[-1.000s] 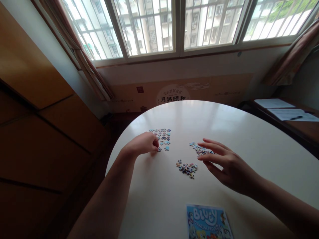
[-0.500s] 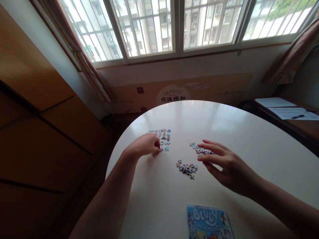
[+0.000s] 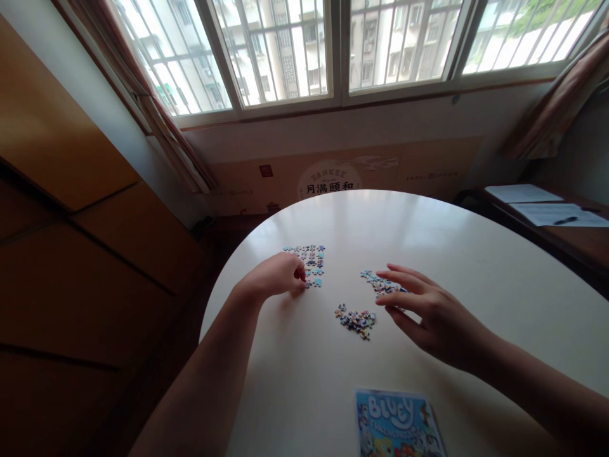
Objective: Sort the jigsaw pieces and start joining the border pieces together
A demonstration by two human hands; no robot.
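Small jigsaw pieces lie spaced out in rows [image 3: 313, 262] on the left part of the white table [image 3: 295, 387]. My left hand [image 3: 280, 277] is at the near left side of these rows, fingers curled together and pointing down; whatever is between the fingertips is hidden. Over a loose pile of jigsaw pieces [image 3: 380, 285] my right hand [image 3: 431, 312] hovers with its fingers spread, covering part of the pile. A second pile of jigsaw pieces [image 3: 356, 320] lies between the hands, closer to me.
A blue Bluey puzzle box or booklet [image 3: 397, 422] lies at the near edge of view. Papers [image 3: 556, 214] with a dark pen rest on a brown side table at the right. A wooden cabinet [image 3: 85, 266] stands on the left, and barred windows [image 3: 280, 51] are behind.
Both hands stay almost where they were. The whole view has shifted very slightly, and the jigsaw pieces look unmoved on the table.
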